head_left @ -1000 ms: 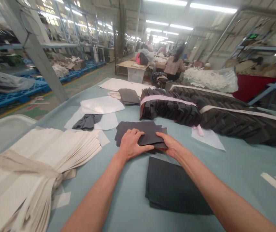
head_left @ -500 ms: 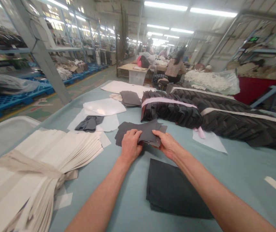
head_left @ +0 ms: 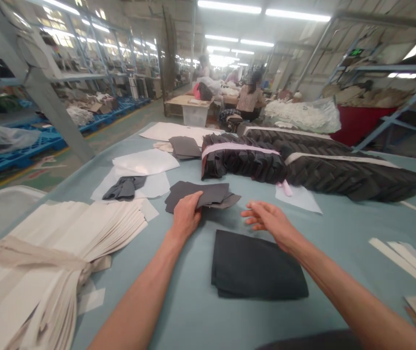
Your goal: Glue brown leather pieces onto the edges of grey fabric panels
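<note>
My left hand [head_left: 187, 214] grips the near edge of a small stack of dark grey fabric pieces [head_left: 213, 193], its thumb side on top. To the right of that stack, my right hand [head_left: 266, 218] is in the air with fingers apart and nothing in them. Below it on the table lies a folded dark fabric stack [head_left: 259, 267]. Behind the hands stands a bundle of dark pieces [head_left: 244, 160] tied with a pink strip.
Cream fabric strips tied in a bundle [head_left: 58, 243] cover the left of the blue-green table [head_left: 179, 301]. Longer dark bundles [head_left: 342, 177] lie at the back right. White strips [head_left: 405, 260] rest at right. A person [head_left: 250, 97] sits at a far table.
My right hand has let go of the grey fabric pieces and moved right, its fingers opening. My left hand still holds them. The view has shifted a little to the right.
</note>
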Demonstrator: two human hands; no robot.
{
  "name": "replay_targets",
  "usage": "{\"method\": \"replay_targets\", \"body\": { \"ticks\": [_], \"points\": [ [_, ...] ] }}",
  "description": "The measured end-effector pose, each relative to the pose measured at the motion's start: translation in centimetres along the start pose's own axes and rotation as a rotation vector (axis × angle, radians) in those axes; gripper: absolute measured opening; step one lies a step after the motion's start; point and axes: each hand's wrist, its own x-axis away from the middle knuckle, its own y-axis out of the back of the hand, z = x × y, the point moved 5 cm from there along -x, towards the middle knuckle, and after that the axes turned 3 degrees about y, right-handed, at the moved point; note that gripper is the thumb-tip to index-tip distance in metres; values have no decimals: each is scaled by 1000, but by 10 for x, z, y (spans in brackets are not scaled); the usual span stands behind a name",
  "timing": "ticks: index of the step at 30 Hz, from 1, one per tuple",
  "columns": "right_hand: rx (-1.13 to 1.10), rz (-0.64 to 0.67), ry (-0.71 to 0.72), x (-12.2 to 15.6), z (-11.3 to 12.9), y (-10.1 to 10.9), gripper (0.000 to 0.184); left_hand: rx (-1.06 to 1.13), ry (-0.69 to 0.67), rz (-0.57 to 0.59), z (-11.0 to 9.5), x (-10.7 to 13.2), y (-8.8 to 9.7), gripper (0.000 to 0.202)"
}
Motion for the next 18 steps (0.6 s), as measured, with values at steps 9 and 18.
{"method": "replay_targets", "body": {
  "ticks": [9, 18],
  "points": [
    [371, -295, 29, 46, -80, 143, 47, 198, 107, -2, -13, -8, 24, 33],
    [604, -335, -40, 34, -120, 159, 69, 680, 214, -206, -53, -16, 84, 49]
  ]
}}
